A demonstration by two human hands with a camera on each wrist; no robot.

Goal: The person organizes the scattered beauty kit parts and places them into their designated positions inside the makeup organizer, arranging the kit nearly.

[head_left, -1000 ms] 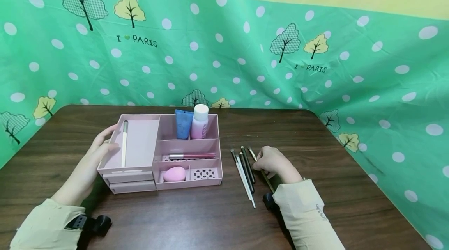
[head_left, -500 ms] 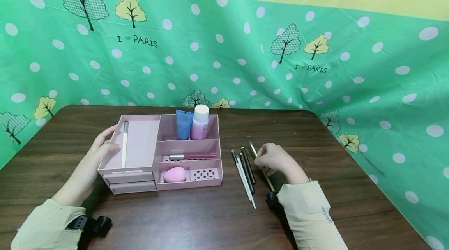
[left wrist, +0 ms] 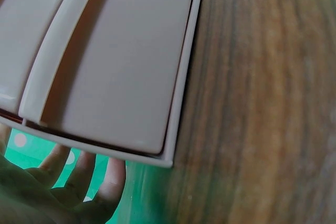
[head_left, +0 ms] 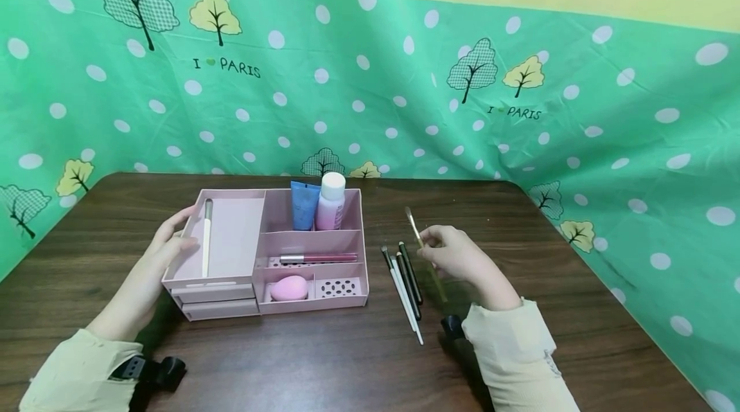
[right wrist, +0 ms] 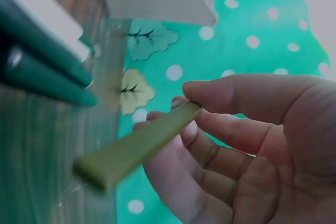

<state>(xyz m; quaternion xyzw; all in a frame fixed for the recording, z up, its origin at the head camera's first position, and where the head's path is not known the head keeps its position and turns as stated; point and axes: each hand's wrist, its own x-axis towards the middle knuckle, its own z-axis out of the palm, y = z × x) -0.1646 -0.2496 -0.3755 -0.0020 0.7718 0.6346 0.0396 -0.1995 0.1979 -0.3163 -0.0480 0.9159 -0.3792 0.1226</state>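
My right hand (head_left: 462,261) pinches a gold-olive makeup brush (head_left: 413,224) between thumb and fingers, its bristle end tilted up and away. In the right wrist view the brush handle (right wrist: 136,145) points toward the camera. At left, my left hand (head_left: 141,274) grips the side wall of a pink makeup organizer (head_left: 237,238), thumb over the rim and fingers outside. The left wrist view shows its drawer front (left wrist: 126,66) and the fingers behind the side. A white-handled brush (head_left: 205,238) lies in the top tray. Several brushes (head_left: 409,286) lie on the table beside my right hand.
The organizer also holds a blue tube (head_left: 304,205), a white-capped bottle (head_left: 331,203), a pink-handled brush (head_left: 320,258) and a pink makeup sponge (head_left: 290,288). A green dotted cloth (head_left: 393,78) hangs behind the dark wooden table (head_left: 289,360).
My right hand has lifted the gold-olive brush off the table, moving slightly up and to the right. The left hand and the organizer have stayed in place.
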